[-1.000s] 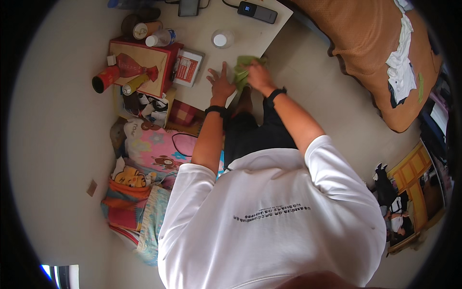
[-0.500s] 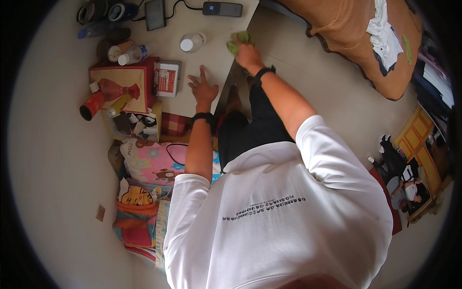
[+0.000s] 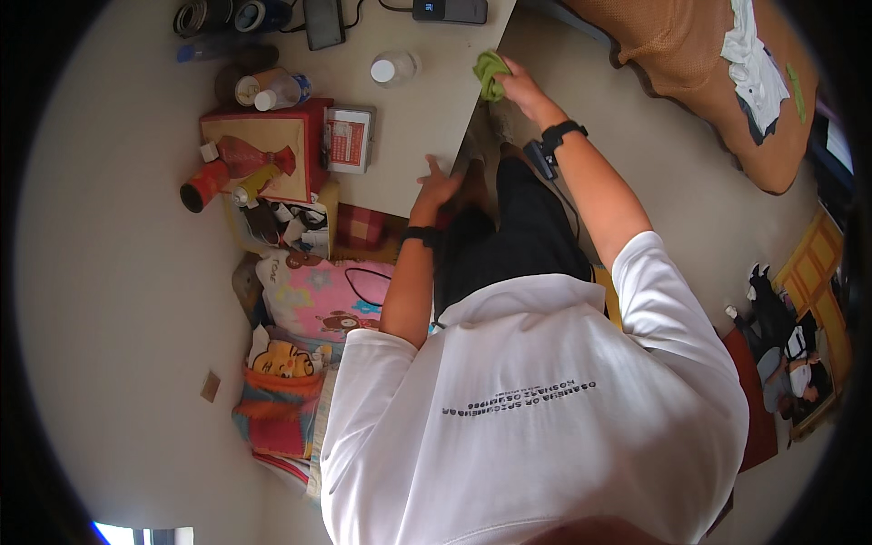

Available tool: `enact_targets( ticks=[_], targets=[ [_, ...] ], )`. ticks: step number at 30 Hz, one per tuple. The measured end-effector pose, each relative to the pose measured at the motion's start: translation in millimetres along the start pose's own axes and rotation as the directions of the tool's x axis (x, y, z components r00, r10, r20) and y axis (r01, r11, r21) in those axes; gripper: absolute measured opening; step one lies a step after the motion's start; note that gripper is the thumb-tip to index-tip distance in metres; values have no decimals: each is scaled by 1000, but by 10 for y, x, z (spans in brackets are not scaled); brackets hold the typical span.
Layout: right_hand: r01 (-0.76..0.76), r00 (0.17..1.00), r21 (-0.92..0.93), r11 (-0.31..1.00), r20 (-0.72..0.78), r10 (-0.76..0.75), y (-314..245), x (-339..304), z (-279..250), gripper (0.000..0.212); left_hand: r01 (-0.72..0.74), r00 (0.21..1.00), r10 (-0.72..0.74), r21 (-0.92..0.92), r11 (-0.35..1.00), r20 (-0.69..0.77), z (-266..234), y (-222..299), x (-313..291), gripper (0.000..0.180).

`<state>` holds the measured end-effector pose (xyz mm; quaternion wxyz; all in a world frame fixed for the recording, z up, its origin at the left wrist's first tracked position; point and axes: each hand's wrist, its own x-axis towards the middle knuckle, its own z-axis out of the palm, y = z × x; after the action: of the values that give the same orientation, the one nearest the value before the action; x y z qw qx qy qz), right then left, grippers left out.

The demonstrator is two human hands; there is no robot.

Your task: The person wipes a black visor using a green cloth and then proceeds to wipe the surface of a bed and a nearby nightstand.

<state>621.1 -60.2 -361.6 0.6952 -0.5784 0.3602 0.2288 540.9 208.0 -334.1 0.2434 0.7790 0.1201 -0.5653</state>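
My right hand (image 3: 524, 90) grips a crumpled green cloth (image 3: 491, 76) at the right edge of the white table (image 3: 400, 136). At the table's near corner is my left hand (image 3: 438, 187), holding nothing, with its fingers apart. A clear bottle with a white cap (image 3: 394, 68) stands on the tabletop, to the left of the cloth. Each of my wrists wears a dark band, and a small dark device (image 3: 540, 160) with a cable shows beside the right one.
Left on the table are a red-framed box (image 3: 263, 150), a small calendar (image 3: 349, 141) and several bottles. A phone (image 3: 324, 23) and a power bank (image 3: 450, 10) lie at the far side. Pink bedding (image 3: 318, 295) is at near left; a brown-covered bed (image 3: 672, 54) stands at far right.
My right hand has drawn the cloth from the tabletop to just past its right edge. My left hand has moved back toward the near corner. The view has shifted slightly.
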Motion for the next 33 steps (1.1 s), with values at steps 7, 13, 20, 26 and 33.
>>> enact_targets(
  ticks=[7, 13, 20, 26, 33],
  targets=[
    [128, 943, -745, 655, -113, -313, 241, 179, 501, 67, -41, 999, 37, 165, 985, 31, -68, -74, -30, 110],
    [46, 999, -453, 890, -3, -53, 549, -777, 814, 73, 38, 999, -42, 324, 945, 4, -78, 28, -206, 115],
    [157, 981, -321, 934, -55, -184, 108, -1016, 482, 71, -53, 998, 44, 220, 974, 45, -328, -6, 78, 136],
    [104, 987, -560, 822, -41, -153, -353, -1156, -379, 77, -380, 858, 468, -353, 855, 210, -499, 1328, -689, 125],
    [416, 818, -375, 829, 552, -161, -551, -1795, -708, 64, -686, 677, 730, -283, 670, 88, -38, 1622, -841, 90]
  ],
)
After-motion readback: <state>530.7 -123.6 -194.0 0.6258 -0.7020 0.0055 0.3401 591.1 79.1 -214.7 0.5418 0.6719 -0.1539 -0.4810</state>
